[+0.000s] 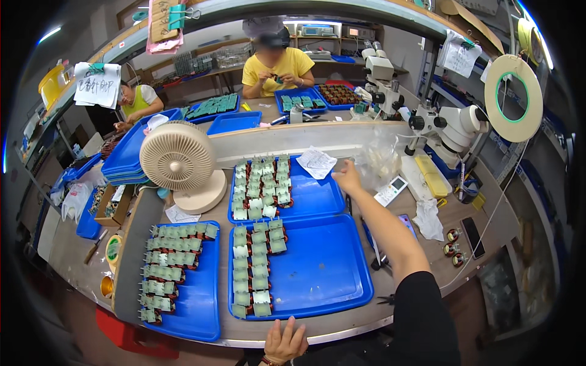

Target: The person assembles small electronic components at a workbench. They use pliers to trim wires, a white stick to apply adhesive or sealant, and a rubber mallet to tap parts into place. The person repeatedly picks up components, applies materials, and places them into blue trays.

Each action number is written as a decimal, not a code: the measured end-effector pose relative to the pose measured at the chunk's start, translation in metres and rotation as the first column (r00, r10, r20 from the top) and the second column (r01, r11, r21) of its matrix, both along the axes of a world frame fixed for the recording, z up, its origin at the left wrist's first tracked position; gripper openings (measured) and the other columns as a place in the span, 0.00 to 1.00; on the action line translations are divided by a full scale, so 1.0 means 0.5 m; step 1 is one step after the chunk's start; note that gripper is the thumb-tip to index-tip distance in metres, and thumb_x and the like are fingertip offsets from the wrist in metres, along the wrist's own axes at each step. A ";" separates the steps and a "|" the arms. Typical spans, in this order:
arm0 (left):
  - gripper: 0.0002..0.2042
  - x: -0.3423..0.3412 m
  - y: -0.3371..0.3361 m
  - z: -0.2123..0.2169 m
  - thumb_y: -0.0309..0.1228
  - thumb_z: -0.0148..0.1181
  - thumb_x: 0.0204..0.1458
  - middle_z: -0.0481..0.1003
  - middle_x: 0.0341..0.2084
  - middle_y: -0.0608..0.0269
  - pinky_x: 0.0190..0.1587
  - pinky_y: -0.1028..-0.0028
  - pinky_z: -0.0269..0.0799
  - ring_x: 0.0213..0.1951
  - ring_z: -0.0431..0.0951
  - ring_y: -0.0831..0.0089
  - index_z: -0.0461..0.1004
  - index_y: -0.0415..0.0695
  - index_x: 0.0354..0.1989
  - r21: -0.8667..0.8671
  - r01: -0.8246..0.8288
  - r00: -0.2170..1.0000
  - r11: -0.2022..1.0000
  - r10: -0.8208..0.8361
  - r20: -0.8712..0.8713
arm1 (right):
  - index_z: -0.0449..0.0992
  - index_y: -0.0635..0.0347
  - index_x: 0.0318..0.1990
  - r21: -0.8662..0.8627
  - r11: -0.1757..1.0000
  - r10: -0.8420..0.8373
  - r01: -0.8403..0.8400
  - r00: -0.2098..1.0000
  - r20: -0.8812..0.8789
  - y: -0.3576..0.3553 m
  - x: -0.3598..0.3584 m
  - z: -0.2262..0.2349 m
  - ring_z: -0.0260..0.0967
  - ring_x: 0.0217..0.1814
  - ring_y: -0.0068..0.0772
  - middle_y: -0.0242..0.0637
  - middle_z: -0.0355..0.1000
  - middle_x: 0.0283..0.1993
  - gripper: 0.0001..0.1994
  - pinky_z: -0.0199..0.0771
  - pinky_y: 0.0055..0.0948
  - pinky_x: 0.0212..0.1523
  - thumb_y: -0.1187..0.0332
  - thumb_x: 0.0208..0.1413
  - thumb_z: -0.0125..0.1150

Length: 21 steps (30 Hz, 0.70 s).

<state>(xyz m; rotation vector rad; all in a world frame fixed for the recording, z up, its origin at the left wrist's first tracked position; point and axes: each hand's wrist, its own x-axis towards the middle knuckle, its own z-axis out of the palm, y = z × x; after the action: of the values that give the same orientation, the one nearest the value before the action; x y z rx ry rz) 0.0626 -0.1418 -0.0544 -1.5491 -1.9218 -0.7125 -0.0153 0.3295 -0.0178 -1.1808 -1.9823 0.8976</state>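
My right hand (347, 177) reaches out past the far right corner of a blue tray (317, 198), thumb and fingers apart. Just left of it, a creased white paper (317, 163) lies over that tray's far edge. Rows of green-topped coil parts (255, 186) with copper-brown windings fill the tray's left side. My left hand (285, 343) rests on the table's front edge, fingers stretched and holding nothing. Ahead of it lies a nearer blue tray (323, 262) with two columns of the same parts (260, 271). A third blue tray (201, 305) at the left bears several more rows.
A beige fan (177, 155) stands behind the left tray. Microscopes (455, 128), a white remote control (390, 190), a phone (472, 236) and loose coils (453, 249) are at the right. Two people sit beyond the low partition (274, 143); one, in yellow, holds a small part.
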 end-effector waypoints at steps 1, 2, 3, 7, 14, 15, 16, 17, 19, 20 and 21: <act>0.15 -0.003 -0.007 -0.012 0.36 0.54 0.42 0.70 0.45 0.50 0.43 0.58 0.67 0.46 0.68 0.43 0.73 0.47 0.40 -0.034 0.010 1.000 0.999 -0.009 0.015 | 0.60 0.61 0.53 0.026 0.999 0.041 -0.042 0.999 0.026 -0.001 0.021 0.000 0.67 0.50 0.45 0.50 0.69 0.46 0.32 0.67 0.36 0.47 0.63 0.38 0.65; 0.16 -0.005 -0.011 -0.022 0.37 0.55 0.42 0.70 0.45 0.49 0.43 0.59 0.66 0.47 0.67 0.43 0.73 0.48 0.40 -0.069 0.022 0.999 0.997 -0.020 0.030 | 0.60 0.60 0.53 0.050 0.995 0.081 -0.083 0.995 0.052 -0.002 0.038 0.003 0.68 0.49 0.45 0.49 0.69 0.45 0.32 0.67 0.36 0.46 0.63 0.38 0.65; 0.15 -0.008 -0.006 -0.022 0.38 0.52 0.41 0.74 0.41 0.53 0.40 0.60 0.67 0.43 0.70 0.45 0.75 0.49 0.38 -0.052 -0.001 1.000 0.999 0.001 -0.016 | 0.64 0.58 0.50 0.040 0.996 0.073 -0.076 0.993 0.088 -0.004 0.058 0.003 0.69 0.45 0.42 0.46 0.71 0.42 0.28 0.68 0.36 0.43 0.63 0.38 0.65; 0.15 -0.003 -0.006 -0.011 0.35 0.54 0.39 0.72 0.43 0.52 0.43 0.58 0.65 0.46 0.68 0.44 0.74 0.48 0.38 -0.092 -0.013 1.000 0.996 0.015 0.023 | 0.73 0.59 0.40 0.068 0.985 0.118 -0.156 0.914 0.389 -0.033 0.124 0.037 0.71 0.36 0.37 0.42 0.72 0.32 0.19 0.70 0.31 0.38 0.65 0.38 0.66; 0.15 -0.001 0.001 -0.004 0.34 0.54 0.38 0.70 0.45 0.50 0.47 0.56 0.63 0.49 0.66 0.43 0.73 0.47 0.38 -0.074 -0.034 0.998 0.997 0.038 0.050 | 0.74 0.57 0.38 0.053 0.995 0.039 -0.080 0.847 0.531 -0.061 0.153 0.041 0.70 0.43 0.42 0.44 0.73 0.38 0.19 0.68 0.35 0.43 0.59 0.38 0.67; 0.15 0.001 0.000 -0.005 0.34 0.54 0.38 0.70 0.45 0.50 0.47 0.56 0.62 0.49 0.65 0.43 0.73 0.46 0.38 -0.074 -0.040 0.998 0.996 0.044 0.051 | 0.74 0.57 0.38 0.047 0.996 0.039 -0.074 0.854 0.519 -0.063 0.152 0.039 0.70 0.43 0.42 0.43 0.73 0.38 0.19 0.68 0.34 0.43 0.58 0.38 0.66; 0.15 0.002 -0.001 -0.006 0.34 0.54 0.38 0.70 0.45 0.50 0.48 0.56 0.62 0.50 0.65 0.43 0.73 0.46 0.38 -0.069 -0.048 0.997 0.996 0.052 0.055 | 0.73 0.57 0.39 0.050 0.995 0.044 -0.082 0.855 0.516 -0.066 0.151 0.038 0.70 0.43 0.42 0.43 0.73 0.38 0.19 0.68 0.35 0.43 0.58 0.38 0.66; 0.15 0.001 0.000 -0.007 0.34 0.54 0.38 0.70 0.45 0.50 0.48 0.55 0.62 0.50 0.65 0.43 0.73 0.46 0.38 -0.064 -0.054 0.997 0.996 0.058 0.059 | 0.73 0.57 0.39 0.053 0.995 0.049 -0.088 0.857 0.514 -0.067 0.151 0.039 0.70 0.43 0.42 0.43 0.73 0.38 0.20 0.68 0.35 0.43 0.58 0.38 0.66; 0.16 0.001 0.000 -0.010 0.34 0.54 0.38 0.69 0.46 0.50 0.48 0.55 0.62 0.50 0.65 0.43 0.73 0.46 0.38 -0.061 -0.062 0.996 0.996 0.066 0.067 | 0.73 0.57 0.40 0.053 0.994 0.060 -0.099 0.867 0.495 -0.073 0.149 0.042 0.70 0.43 0.41 0.43 0.73 0.38 0.20 0.68 0.34 0.42 0.58 0.39 0.66; 0.16 -0.001 0.002 -0.010 0.34 0.54 0.38 0.69 0.46 0.50 0.48 0.55 0.62 0.50 0.65 0.43 0.73 0.47 0.38 -0.059 -0.061 0.996 0.996 0.065 0.069 | 0.72 0.58 0.41 0.054 0.994 0.062 -0.100 0.876 0.478 -0.076 0.150 0.047 0.70 0.42 0.40 0.42 0.73 0.37 0.21 0.69 0.34 0.41 0.59 0.39 0.66; 0.16 0.001 -0.001 -0.010 0.34 0.54 0.38 0.69 0.46 0.50 0.48 0.55 0.61 0.50 0.65 0.43 0.73 0.47 0.38 -0.065 -0.061 0.995 0.996 0.066 0.075 | 0.72 0.58 0.41 0.047 0.994 0.069 -0.102 0.883 0.464 -0.083 0.152 0.044 0.71 0.41 0.39 0.42 0.73 0.37 0.21 0.69 0.33 0.41 0.59 0.39 0.66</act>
<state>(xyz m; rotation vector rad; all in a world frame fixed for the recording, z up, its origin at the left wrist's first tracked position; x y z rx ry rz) 0.0632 -0.1421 -0.0595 -1.5100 -2.0589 -0.6999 0.0608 0.2881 0.0044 -1.3707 -2.4397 0.6159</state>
